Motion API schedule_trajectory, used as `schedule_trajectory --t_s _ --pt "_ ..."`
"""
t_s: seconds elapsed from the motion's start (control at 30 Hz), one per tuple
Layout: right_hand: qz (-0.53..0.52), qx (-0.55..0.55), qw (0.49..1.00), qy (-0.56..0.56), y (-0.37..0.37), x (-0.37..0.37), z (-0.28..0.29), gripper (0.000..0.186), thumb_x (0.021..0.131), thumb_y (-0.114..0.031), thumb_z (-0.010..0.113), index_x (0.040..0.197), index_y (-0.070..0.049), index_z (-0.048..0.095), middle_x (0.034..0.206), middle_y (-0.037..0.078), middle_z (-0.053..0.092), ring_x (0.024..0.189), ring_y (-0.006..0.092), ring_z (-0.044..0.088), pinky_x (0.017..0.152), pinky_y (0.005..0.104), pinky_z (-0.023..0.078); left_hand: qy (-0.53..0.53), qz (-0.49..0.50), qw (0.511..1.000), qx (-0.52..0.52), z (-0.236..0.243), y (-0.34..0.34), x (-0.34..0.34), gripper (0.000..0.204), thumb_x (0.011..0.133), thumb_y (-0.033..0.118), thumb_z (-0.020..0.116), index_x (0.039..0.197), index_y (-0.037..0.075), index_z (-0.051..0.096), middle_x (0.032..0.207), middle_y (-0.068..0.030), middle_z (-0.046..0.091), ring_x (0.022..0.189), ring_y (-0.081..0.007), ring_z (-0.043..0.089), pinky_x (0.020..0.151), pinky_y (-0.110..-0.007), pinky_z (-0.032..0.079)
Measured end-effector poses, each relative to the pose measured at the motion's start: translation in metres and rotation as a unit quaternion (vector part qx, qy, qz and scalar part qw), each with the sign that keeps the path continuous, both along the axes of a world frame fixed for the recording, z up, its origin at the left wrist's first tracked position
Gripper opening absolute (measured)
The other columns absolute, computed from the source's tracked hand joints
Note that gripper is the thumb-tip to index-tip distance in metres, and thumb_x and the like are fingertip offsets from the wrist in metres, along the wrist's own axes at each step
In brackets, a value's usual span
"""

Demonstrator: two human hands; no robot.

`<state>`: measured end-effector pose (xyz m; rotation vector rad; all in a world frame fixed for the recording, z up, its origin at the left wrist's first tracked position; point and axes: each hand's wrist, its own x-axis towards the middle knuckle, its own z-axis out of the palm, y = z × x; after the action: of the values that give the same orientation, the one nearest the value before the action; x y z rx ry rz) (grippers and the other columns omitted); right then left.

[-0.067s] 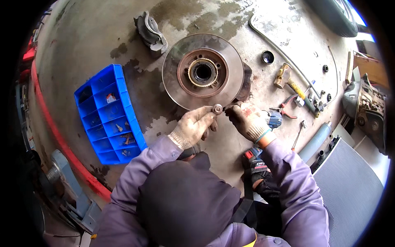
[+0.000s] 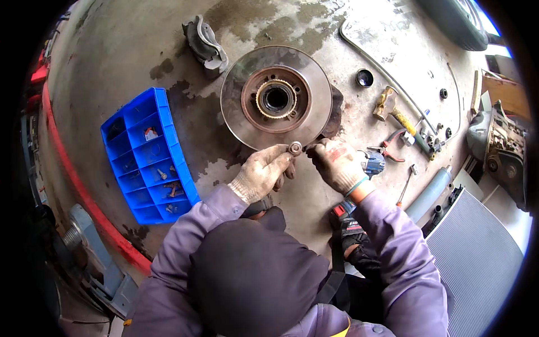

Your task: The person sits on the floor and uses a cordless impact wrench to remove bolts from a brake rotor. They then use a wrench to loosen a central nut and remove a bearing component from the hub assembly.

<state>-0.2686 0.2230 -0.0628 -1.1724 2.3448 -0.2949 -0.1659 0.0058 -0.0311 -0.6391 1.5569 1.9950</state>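
My left hand (image 2: 263, 173), in a pale knit work glove, pinches a flanged hex bolt (image 2: 295, 148) between thumb and forefinger, head facing up. Close by on the right, my gloved right hand (image 2: 339, 165) has its fingers pressed together near the bolt. Whatever its fingertips hold is too dark and small to make out. Just beyond both hands lies a brake disc (image 2: 320, 84), flat side up, with a rusty centre and a toothed ring (image 2: 261, 102) around the bore. A dark rusty part (image 2: 337, 104) shows at the disc's right edge.
Left stands a blue compartment tray (image 2: 170, 135) with bolts and small parts. A grey metal bracket (image 2: 206, 48) lies far left of the disc. To the right are a hammer (image 2: 386, 104), red-handled pliers (image 2: 387, 150), a blue cordless tool (image 2: 374, 163), a screwdriver (image 2: 406, 185) and a radiator (image 2: 474, 253).
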Motion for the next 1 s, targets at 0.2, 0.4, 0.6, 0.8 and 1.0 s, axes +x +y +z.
schedule_trajectory --t_s 0.2,0.4,0.6,0.8,1.0 --pt "0.172 0.001 0.984 -0.053 -0.023 0.025 0.034 0.021 0.091 -0.018 0.058 0.107 -0.012 0.07 0.103 0.012 0.071 0.099 0.0284 0.071 0.081 0.0416 0.056 0.005 0.001 0.995 -0.101 0.007 -0.003 -0.001 0.033 0.11 0.029 0.052 0.134 0.012 0.064 0.089 0.0009 0.071 0.053 -0.0041 0.054 0.045 -0.022 0.045" --pt "0.151 -0.038 0.982 -0.106 -0.005 0.038 0.066 0.019 0.089 -0.02 0.059 0.104 -0.01 0.066 0.099 0.012 0.067 0.096 0.0305 0.07 0.078 0.0439 0.056 0.023 -0.012 0.991 -0.132 -0.002 -0.008 0.012 0.032 0.109 0.029 0.054 0.131 0.01 0.066 0.086 0.0003 0.069 0.05 -0.0036 0.053 0.042 -0.023 0.045" --pt "-0.052 -0.049 0.991 -0.114 0.1 -0.029 0.149 0.023 0.082 0.001 0.074 0.102 -0.006 0.064 0.105 0.014 0.072 0.097 0.032 0.071 0.082 0.0398 0.058 0.103 -0.036 0.988 -0.111 -0.019 0.006 0.009 0.029 0.108 0.02 0.056 0.131 0.004 0.066 0.092 -0.0016 0.07 0.069 -0.0059 0.06 0.064 -0.023 0.052" --pt "0.01 -0.104 0.991 -0.085 0.118 -0.038 0.175 0.026 0.083 0.003 0.073 0.106 -0.004 0.062 0.106 0.014 0.072 0.089 0.0321 0.072 0.076 0.04 0.058 0.137 -0.09 0.979 -0.118 -0.02 0.019 -0.006 0.029 0.108 0.013 0.056 0.132 0.0 0.065 0.096 -0.0013 0.068 0.083 -0.0078 0.061 0.08 -0.026 0.053" --pt "-0.443 -0.244 0.777 -0.375 0.094 -0.056 0.187 0.019 0.092 -0.004 0.054 0.11 0.001 0.054 0.087 0.007 0.056 0.083 0.0201 0.067 0.078 0.0362 0.061 0.075 -0.075 0.992 -0.069 0.007 0.02 -0.016 0.032 0.107 0.011 0.055 0.136 0.003 0.064 0.094 -0.0005 0.067 0.072 -0.0056 0.055 0.067 -0.023 0.049"
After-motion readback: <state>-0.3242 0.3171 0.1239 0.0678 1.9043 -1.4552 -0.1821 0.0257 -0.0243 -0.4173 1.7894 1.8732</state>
